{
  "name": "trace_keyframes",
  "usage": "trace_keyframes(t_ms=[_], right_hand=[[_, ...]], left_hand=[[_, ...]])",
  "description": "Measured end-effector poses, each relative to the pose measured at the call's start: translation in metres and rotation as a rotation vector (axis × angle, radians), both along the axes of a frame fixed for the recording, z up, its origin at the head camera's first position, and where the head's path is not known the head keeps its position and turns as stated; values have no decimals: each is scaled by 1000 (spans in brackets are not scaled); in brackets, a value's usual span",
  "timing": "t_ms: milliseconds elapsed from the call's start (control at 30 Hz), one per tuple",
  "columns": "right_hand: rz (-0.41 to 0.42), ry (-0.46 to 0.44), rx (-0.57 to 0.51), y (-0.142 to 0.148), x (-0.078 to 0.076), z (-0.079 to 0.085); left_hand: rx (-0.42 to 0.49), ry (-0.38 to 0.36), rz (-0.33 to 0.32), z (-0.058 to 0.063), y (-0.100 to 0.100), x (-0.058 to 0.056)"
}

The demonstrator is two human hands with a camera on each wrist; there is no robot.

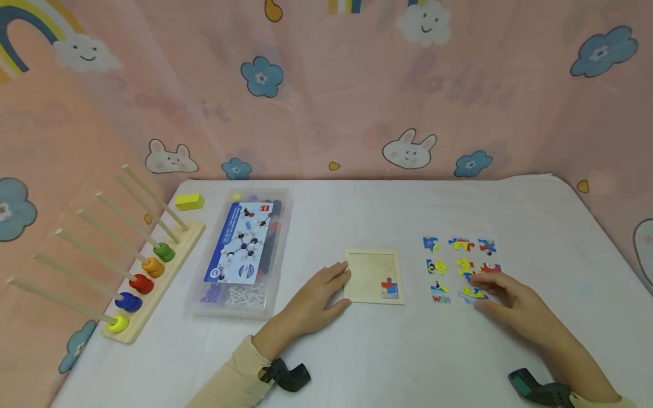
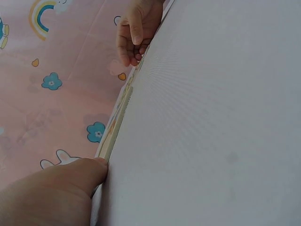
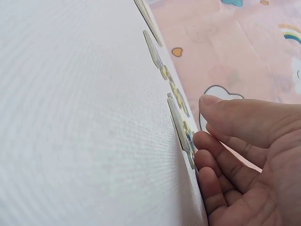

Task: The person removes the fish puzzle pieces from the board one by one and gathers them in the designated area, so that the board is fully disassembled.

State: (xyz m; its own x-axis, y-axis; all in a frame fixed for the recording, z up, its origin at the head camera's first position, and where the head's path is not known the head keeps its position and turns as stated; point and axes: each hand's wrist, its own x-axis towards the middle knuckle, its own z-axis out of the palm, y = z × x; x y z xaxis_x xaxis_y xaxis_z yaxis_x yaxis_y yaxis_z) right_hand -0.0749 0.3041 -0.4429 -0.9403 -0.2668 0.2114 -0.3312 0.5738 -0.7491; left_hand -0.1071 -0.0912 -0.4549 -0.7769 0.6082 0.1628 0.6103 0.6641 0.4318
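A square wooden puzzle tray (image 1: 364, 272) lies flat in the middle of the table, with one red-and-blue jigsaw piece (image 1: 390, 289) in its lower right corner. My left hand (image 1: 318, 297) rests at the tray's left edge, fingers fairly straight and fingertips on the rim. To the right, several colourful jigsaw pieces (image 1: 431, 243) lie spread in loose rows. Over the lower right of these hovers my right hand (image 1: 515, 306), close to a yellow-and-blue piece (image 1: 473, 293). The right wrist view shows its thumb (image 3: 221, 106) apart from the loosely bent fingers, nothing between them.
Left of the tray stands a clear plastic box (image 1: 240, 255) with a molecule picture on its lid. Farther left is a wooden peg stand (image 1: 153, 289) with coloured rings and tall tilted rods. A yellow block (image 1: 189, 201) lies behind it. A patterned pink cloth (image 1: 326, 102) hangs behind the table.
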Motion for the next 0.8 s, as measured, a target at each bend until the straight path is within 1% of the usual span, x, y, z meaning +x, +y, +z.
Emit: trace_keyframes(t_ms=[233,400,500,700,800], right_hand=[[-17,-9,34,-3,0,3],[13,-30,14,-10,0,11],[34,-51,26,-19,-1,16],[41,-72,133,-45,-3,27],[62,-92,126,-58,-5,31]], left_hand=[[-8,-8,4,0,0,0],[-18,-13,4,0,1,0],[-18,-15,6,0,1,0],[-25,-22,11,0,1,0],[-26,-23,12,1,0,0]])
